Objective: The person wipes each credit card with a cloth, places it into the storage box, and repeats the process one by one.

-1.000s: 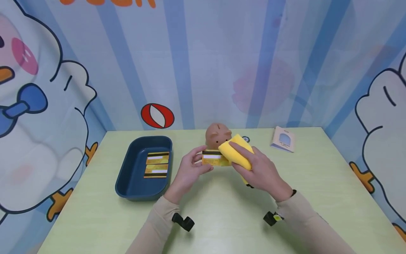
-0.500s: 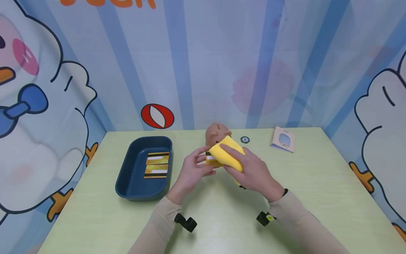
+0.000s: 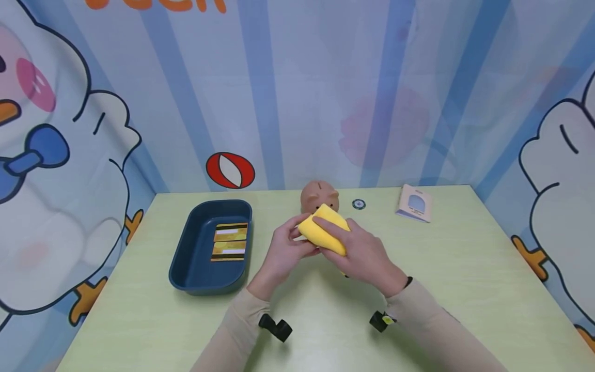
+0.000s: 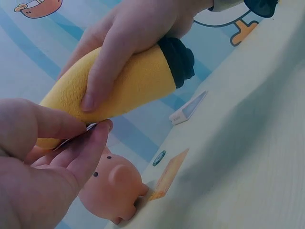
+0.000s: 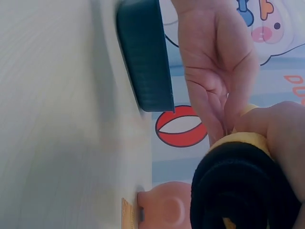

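My left hand [image 3: 284, 249] pinches a bank card [image 4: 78, 136] between thumb and fingers above the table. In the head view the yellow cloth hides that card; only its thin edge shows in the left wrist view. My right hand [image 3: 364, 252] grips the rolled yellow cloth [image 3: 324, 230], which has a black end [image 4: 177, 62]. The cloth lies against the card and touches the left fingertips. Just behind both hands stands a pink piggy bank [image 3: 318, 194]. A flat orange card-like piece [image 4: 169, 174] lies on the table beside the piggy bank.
At the left stands a dark blue tray [image 3: 183, 263] with two gold cards, an upper card [image 3: 239, 231] and a lower card [image 3: 229, 251]. A round chip [image 3: 358, 204] lies right of the piggy bank. Farther right is a small pink booklet [image 3: 413, 203]. A printed curtain [image 3: 316, 103] closes the back.
My right hand has moved left, drawing the cloth over the card up to the left fingers. The card has gone from view behind it. The left hand has shifted slightly right.
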`<act>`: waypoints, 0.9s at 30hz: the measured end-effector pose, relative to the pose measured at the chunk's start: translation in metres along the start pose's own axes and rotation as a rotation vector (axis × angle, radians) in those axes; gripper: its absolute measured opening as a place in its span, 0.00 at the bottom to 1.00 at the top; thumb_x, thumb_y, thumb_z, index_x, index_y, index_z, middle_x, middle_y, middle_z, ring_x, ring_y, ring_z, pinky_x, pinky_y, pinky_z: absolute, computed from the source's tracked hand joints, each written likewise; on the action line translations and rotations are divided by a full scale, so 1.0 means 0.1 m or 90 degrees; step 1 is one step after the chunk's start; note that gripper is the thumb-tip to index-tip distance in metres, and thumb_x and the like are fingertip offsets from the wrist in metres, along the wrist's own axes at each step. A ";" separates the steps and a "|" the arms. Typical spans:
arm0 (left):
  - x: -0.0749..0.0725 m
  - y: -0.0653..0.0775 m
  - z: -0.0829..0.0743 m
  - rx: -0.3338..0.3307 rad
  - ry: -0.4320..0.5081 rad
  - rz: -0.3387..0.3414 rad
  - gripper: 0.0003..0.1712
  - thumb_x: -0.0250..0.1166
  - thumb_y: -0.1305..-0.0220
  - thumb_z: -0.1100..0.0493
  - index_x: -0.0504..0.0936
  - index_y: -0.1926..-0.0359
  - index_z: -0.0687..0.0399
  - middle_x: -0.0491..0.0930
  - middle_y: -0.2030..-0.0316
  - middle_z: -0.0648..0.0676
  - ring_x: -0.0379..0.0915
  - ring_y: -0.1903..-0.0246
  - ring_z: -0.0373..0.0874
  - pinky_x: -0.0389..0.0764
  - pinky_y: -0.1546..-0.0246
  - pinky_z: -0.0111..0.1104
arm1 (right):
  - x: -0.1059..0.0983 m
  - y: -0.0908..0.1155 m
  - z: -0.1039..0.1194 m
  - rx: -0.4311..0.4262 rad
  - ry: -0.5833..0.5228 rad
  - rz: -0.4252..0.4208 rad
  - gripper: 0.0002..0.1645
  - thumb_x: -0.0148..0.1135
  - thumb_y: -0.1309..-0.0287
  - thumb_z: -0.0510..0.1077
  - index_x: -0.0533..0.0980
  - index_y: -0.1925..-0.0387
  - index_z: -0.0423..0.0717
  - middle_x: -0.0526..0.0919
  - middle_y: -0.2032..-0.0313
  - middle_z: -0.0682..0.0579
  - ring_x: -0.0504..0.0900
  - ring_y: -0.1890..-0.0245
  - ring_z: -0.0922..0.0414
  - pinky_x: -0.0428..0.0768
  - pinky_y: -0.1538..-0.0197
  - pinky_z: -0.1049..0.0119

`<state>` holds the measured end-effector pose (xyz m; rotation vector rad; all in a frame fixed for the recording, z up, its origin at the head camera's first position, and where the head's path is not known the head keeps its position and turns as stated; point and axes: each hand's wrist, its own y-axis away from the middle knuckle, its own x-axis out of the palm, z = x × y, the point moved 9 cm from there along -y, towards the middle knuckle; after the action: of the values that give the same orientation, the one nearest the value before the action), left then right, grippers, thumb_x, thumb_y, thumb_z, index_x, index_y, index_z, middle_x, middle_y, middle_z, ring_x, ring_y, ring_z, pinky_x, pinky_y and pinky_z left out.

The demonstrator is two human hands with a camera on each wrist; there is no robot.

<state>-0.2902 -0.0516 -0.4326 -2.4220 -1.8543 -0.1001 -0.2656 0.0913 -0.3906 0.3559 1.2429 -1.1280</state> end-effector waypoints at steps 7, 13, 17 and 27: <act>0.01 0.01 -0.05 0.009 -0.011 -0.011 0.39 0.65 0.32 0.75 0.65 0.22 0.60 0.78 0.38 0.68 0.86 0.48 0.58 0.88 0.49 0.42 | 0.02 -0.01 0.03 -0.001 0.033 -0.007 0.39 0.70 0.34 0.58 0.70 0.24 0.67 0.78 0.55 0.41 0.70 0.76 0.58 0.72 0.78 0.64; 0.00 0.03 -0.08 0.033 -0.009 -0.024 0.39 0.65 0.33 0.76 0.66 0.23 0.60 0.76 0.36 0.69 0.85 0.46 0.62 0.88 0.49 0.42 | -0.02 -0.01 0.08 -0.014 0.071 -0.036 0.40 0.72 0.35 0.59 0.70 0.24 0.68 0.75 0.57 0.40 0.69 0.78 0.56 0.71 0.80 0.64; 0.01 0.04 -0.10 0.045 -0.022 -0.031 0.39 0.66 0.33 0.76 0.67 0.24 0.59 0.74 0.35 0.67 0.85 0.46 0.62 0.88 0.49 0.41 | -0.03 0.00 0.10 -0.018 0.090 -0.040 0.40 0.72 0.35 0.58 0.70 0.24 0.67 0.73 0.57 0.39 0.68 0.79 0.56 0.70 0.82 0.64; 0.00 0.05 -0.12 0.058 -0.031 -0.042 0.38 0.67 0.34 0.76 0.70 0.25 0.58 0.73 0.36 0.66 0.86 0.49 0.61 0.88 0.49 0.42 | -0.03 -0.01 0.09 -0.017 0.099 -0.041 0.40 0.71 0.34 0.56 0.69 0.23 0.68 0.72 0.56 0.38 0.68 0.79 0.56 0.70 0.83 0.65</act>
<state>-0.2852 -0.0547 -0.4211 -2.3233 -1.9159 0.0375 -0.2608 0.0855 -0.3842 0.3910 1.4136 -1.1545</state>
